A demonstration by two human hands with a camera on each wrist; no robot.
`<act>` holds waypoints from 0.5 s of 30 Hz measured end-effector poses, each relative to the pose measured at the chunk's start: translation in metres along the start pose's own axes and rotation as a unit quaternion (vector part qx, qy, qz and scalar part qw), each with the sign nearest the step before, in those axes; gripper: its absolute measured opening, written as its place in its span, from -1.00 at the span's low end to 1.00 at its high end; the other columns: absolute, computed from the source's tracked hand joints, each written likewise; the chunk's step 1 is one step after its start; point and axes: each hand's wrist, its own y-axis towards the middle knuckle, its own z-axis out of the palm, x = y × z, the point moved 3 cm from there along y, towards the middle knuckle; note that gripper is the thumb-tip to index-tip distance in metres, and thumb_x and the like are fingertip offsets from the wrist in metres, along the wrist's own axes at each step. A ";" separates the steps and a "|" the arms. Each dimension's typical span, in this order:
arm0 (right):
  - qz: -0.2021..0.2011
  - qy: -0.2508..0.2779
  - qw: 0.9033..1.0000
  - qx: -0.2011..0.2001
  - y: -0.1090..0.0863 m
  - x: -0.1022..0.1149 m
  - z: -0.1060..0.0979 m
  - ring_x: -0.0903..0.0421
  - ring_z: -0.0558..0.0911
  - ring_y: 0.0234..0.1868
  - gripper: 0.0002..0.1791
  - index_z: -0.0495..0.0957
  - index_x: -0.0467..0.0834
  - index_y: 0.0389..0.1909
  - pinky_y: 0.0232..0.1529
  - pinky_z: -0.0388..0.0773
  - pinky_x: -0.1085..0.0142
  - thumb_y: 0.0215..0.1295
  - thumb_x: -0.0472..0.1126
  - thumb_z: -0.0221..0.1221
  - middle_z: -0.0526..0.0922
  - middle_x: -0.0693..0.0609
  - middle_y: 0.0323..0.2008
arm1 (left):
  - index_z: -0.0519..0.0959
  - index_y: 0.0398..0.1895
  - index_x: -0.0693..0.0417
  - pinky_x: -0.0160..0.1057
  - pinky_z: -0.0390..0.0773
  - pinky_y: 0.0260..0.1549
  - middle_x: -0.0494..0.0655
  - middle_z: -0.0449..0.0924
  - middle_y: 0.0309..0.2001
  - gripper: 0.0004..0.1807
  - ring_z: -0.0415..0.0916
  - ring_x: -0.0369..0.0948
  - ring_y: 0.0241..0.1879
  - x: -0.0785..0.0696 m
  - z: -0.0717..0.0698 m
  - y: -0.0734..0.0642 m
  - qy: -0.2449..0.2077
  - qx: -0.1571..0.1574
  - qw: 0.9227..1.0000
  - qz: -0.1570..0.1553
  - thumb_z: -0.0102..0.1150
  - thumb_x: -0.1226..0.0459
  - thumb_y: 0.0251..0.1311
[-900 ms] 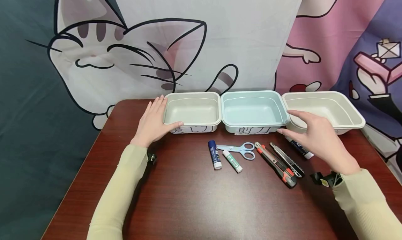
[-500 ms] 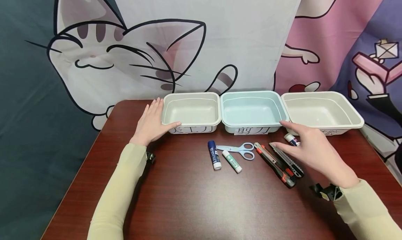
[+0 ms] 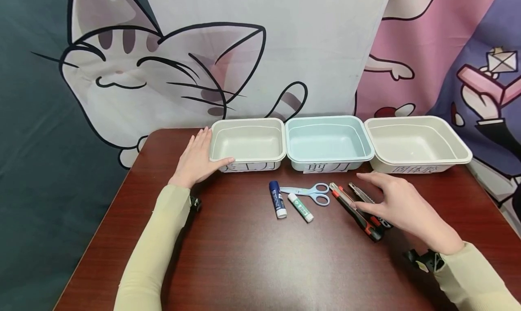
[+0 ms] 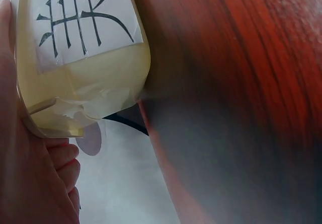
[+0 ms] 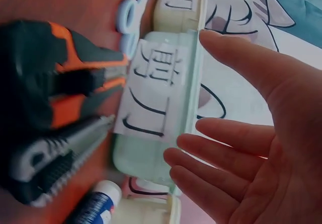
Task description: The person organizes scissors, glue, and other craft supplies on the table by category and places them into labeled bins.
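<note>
My left hand [image 3: 195, 159] rests against the left side of the left cream bin [image 3: 249, 160], fingers straight and thumb lying over its front rim. Fingers spread, my right hand [image 3: 407, 207] hovers above two utility knives and holds nothing. One is the orange-and-black utility knife [image 3: 352, 212]; the slimmer grey utility knife [image 3: 360, 193] lies beside it, partly covered by the hand. In the right wrist view a glue stick [image 5: 95, 206] with a white cap shows beyond the knives; the hand hides it in the head view.
Light-blue scissors [image 3: 299, 191] lie mid-table with a blue glue stick [image 3: 278, 200] and a green-and-white glue stick [image 3: 300, 208]. A light-blue bin [image 3: 329, 160] and another cream bin [image 3: 423, 162] continue the row at the back. Labels with handwritten characters front the bins.
My right hand has drawn back from the bins' front rims toward me, now over the utility knives, covering the nearby glue stick. The left hand has stayed nearly still at the left bin.
</note>
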 end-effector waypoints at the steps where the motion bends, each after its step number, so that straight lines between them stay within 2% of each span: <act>1: 0.002 0.002 1.000 0.006 -0.001 0.000 0.002 -0.12 0.69 -0.05 -0.27 0.64 -0.27 0.15 -0.07 0.58 -0.12 0.01 0.06 0.57 0.71 -0.13 -0.02 | -0.10 0.62 0.30 -0.02 -0.24 0.53 0.20 -0.11 0.60 0.38 -0.20 0.01 0.59 0.000 0.000 0.000 -0.001 -0.001 1.000 0.001 -0.01 -0.57 0.07; 6: 0.014 0.003 0.999 0.034 -0.003 -0.003 0.016 -0.10 0.71 -0.15 -0.28 0.68 -0.27 0.10 -0.16 0.62 -0.11 -0.04 0.06 0.59 0.75 -0.12 -0.12 | -0.09 0.62 0.31 -0.02 -0.23 0.53 0.21 -0.09 0.60 0.38 -0.19 0.02 0.58 0.000 -0.001 0.000 -0.008 -0.006 1.000 0.003 0.01 -0.56 0.07; 9: 0.021 0.003 0.998 0.053 -0.005 -0.006 0.025 0.03 0.66 -0.32 -0.33 0.70 -0.26 0.05 -0.33 0.61 0.05 -0.06 0.03 0.60 0.73 0.01 -0.30 | -0.09 0.62 0.30 -0.06 -0.25 0.53 0.19 -0.09 0.60 0.38 -0.18 0.01 0.58 0.000 0.000 0.000 -0.009 -0.007 1.000 0.001 0.02 -0.56 0.06; 11: 0.022 0.003 0.998 0.063 -0.006 -0.008 0.030 0.16 0.57 -0.44 -0.38 0.72 -0.23 0.03 -0.43 0.53 0.19 -0.06 -0.02 0.60 0.65 0.13 -0.41 | -0.08 0.62 0.30 -0.05 -0.24 0.53 0.19 -0.08 0.60 0.38 -0.17 0.02 0.58 0.000 0.000 0.000 -0.009 -0.009 1.000 0.003 0.02 -0.56 0.06; 13: 0.024 0.005 0.997 0.073 -0.007 -0.010 0.035 0.25 0.48 -0.50 -0.41 0.73 -0.22 0.01 -0.49 0.43 0.27 -0.06 -0.05 0.60 0.56 0.19 -0.46 | -0.08 0.62 0.30 -0.04 -0.23 0.53 0.20 -0.08 0.60 0.37 -0.18 0.02 0.58 0.000 0.001 0.000 -0.010 -0.009 1.000 0.004 0.02 -0.55 0.07; 15: 0.023 0.005 0.997 0.074 -0.007 -0.010 0.038 0.28 0.44 -0.53 -0.42 0.73 -0.22 0.01 -0.50 0.41 0.28 -0.07 -0.09 0.60 0.55 0.19 -0.46 | -0.08 0.62 0.30 -0.05 -0.24 0.53 0.19 -0.09 0.60 0.37 -0.19 0.02 0.58 0.000 0.001 0.000 -0.009 -0.008 1.000 0.003 0.02 -0.55 0.07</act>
